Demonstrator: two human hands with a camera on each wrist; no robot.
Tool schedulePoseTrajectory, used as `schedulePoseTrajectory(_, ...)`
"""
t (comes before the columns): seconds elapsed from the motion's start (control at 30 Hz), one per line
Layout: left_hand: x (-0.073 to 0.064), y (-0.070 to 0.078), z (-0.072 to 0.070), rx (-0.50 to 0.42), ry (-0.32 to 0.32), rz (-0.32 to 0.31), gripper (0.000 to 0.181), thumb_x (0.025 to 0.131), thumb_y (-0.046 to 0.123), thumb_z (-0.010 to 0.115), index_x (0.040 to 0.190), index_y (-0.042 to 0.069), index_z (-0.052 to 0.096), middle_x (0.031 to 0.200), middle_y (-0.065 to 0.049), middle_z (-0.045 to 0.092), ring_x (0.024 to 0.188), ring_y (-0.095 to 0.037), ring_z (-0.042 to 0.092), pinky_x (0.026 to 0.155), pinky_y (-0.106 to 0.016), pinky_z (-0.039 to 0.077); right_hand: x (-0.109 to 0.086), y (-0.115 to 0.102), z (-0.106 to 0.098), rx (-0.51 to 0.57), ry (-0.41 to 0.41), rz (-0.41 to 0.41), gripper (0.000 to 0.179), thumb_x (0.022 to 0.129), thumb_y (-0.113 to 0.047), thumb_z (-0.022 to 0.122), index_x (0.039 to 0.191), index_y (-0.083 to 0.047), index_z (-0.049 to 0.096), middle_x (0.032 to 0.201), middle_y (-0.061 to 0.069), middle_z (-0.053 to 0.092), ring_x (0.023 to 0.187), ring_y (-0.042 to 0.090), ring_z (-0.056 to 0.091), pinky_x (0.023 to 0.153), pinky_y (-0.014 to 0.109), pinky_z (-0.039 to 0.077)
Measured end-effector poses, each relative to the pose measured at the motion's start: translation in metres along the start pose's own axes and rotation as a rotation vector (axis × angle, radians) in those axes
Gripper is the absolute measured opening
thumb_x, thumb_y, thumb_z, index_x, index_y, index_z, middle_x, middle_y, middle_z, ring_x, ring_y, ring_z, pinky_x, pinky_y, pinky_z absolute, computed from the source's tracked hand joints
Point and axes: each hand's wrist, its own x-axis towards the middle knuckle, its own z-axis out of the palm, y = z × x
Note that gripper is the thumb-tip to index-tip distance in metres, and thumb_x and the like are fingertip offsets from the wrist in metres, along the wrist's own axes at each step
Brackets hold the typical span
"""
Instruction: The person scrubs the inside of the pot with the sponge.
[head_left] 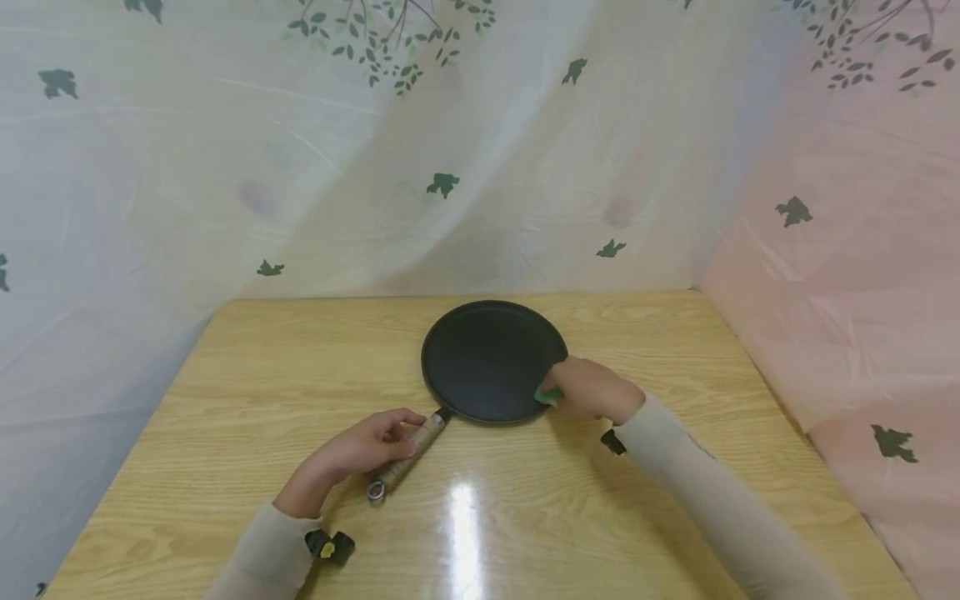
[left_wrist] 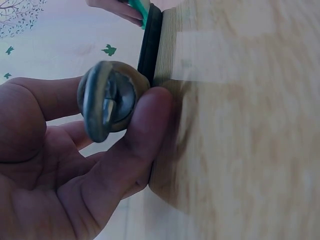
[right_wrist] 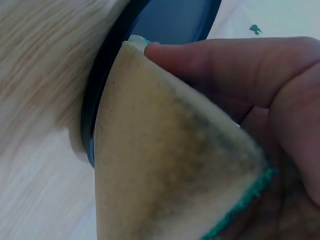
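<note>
A flat round black crepe pan (head_left: 491,358) lies on the wooden table, its wooden handle (head_left: 415,454) angled toward the near left. My left hand (head_left: 372,446) grips that handle between thumb and fingers. In the left wrist view, the metal hanging ring (left_wrist: 98,102) at the handle's end points at the camera. My right hand (head_left: 588,387) pinches a sponge (right_wrist: 150,145) at the pan's right near rim. The sponge is beige and stained dark, with a green scouring layer along its edge; in the head view the fingers hide most of it.
The light wooden table (head_left: 315,350) reaches back to a pale curtain (head_left: 480,150) printed with leaves. A pinkish curtain (head_left: 847,275) hangs along the right side. Black straps (head_left: 330,546) sit at both wrists.
</note>
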Motion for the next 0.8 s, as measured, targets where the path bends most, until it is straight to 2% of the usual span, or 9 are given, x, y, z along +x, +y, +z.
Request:
schedulePoseTrajectory(0.07,0.0,0.0,0.0,0.001,0.001,0.001,0.041,0.105,0.011,0.064,0.143,-0.001,0.057,0.111,-0.013,0.062,0.102,-0.027,0.058,0.088,-0.042,0.049,-0.001,0.0,0.001,0.02,-0.003,-0.026,0.028,0.094,0.006,0.071,0.12,0.0,0.078,0.125,0.019,0.073,0.116,0.036,0.07,0.089,0.043,0.06)
schedulePoseTrajectory(0.13,0.0,0.0,0.0,0.002,0.001,0.003,0.041,0.105,0.011,0.064,0.143,-0.001,0.057,0.111,-0.013,0.062,0.102,-0.027,0.058,0.088,-0.042,0.049,-0.001,0.0,0.002,0.069,-0.015,-0.031,0.029,0.095,0.006,0.069,0.122,0.0,0.077,0.128,0.021,0.071,0.101,0.031,0.074,0.074,0.038,0.061)
schedulePoseTrajectory(0.27,0.0,0.001,0.001,0.002,0.001,0.006,0.041,0.105,0.011,0.064,0.143,-0.001,0.057,0.111,-0.013,0.062,0.102,-0.027,0.058,0.087,-0.042,0.049,-0.002,0.001,0.006,0.132,-0.029,-0.057,0.031,0.095,0.007,0.067,0.125,0.002,0.075,0.132,0.024,0.068,0.073,0.018,0.068,0.049,0.028,0.052)
schedulePoseTrajectory(0.47,0.0,0.001,0.0,0.001,0.001,0.009,0.041,0.105,0.011,0.064,0.143,-0.001,0.057,0.11,-0.013,0.062,0.102,-0.027,0.058,0.087,-0.042,0.049,-0.004,-0.002,0.01,0.072,0.008,-0.171,0.031,0.092,0.006,0.069,0.122,0.0,0.077,0.125,0.017,0.073,0.102,0.024,0.071,0.076,0.031,0.058)
schedulePoseTrajectory(0.5,0.0,0.001,0.0,0.004,-0.001,0.014,0.041,0.105,0.011,0.064,0.143,-0.002,0.057,0.11,-0.014,0.062,0.101,-0.027,0.058,0.087,-0.042,0.049,-0.004,-0.003,0.01,0.077,0.008,-0.182,0.031,0.092,0.006,0.069,0.122,0.0,0.077,0.125,0.017,0.073,0.102,0.024,0.07,0.077,0.031,0.058)
schedulePoseTrajectory(0.6,0.0,0.001,0.0,0.006,0.001,0.005,0.041,0.105,0.011,0.064,0.143,-0.002,0.057,0.111,-0.014,0.062,0.102,-0.027,0.058,0.088,-0.043,0.049,-0.005,-0.007,0.012,0.121,-0.008,-0.192,0.034,0.093,0.007,0.067,0.125,0.001,0.076,0.129,0.019,0.071,0.095,0.024,0.07,0.066,0.033,0.059)
schedulePoseTrajectory(0.63,0.0,0.001,0.0,0.008,0.002,0.002,0.041,0.105,0.011,0.065,0.143,-0.002,0.057,0.111,-0.014,0.062,0.102,-0.027,0.058,0.088,-0.043,0.05,-0.005,-0.008,0.013,0.13,-0.01,-0.197,0.034,0.093,0.007,0.067,0.126,0.001,0.075,0.131,0.02,0.07,0.097,0.025,0.07,0.068,0.035,0.06)
schedulePoseTrajectory(0.73,0.001,0.001,0.001,0.011,0.008,-0.015,0.041,0.105,0.011,0.065,0.144,-0.001,0.057,0.112,-0.013,0.062,0.103,-0.027,0.059,0.088,-0.044,0.05,-0.005,-0.013,0.015,0.136,-0.007,-0.22,0.034,0.095,0.007,0.065,0.128,0.003,0.074,0.133,0.022,0.069,0.111,0.035,0.071,0.085,0.046,0.061)
schedulePoseTrajectory(0.8,0.0,0.001,0.001,0.012,0.011,-0.018,0.041,0.105,0.011,0.065,0.143,-0.001,0.057,0.112,-0.013,0.062,0.104,-0.027,0.059,0.088,-0.044,0.05,-0.004,-0.015,0.016,0.124,0.003,-0.241,0.033,0.096,0.006,0.065,0.128,0.004,0.073,0.134,0.023,0.068,0.126,0.04,0.064,0.102,0.052,0.053)
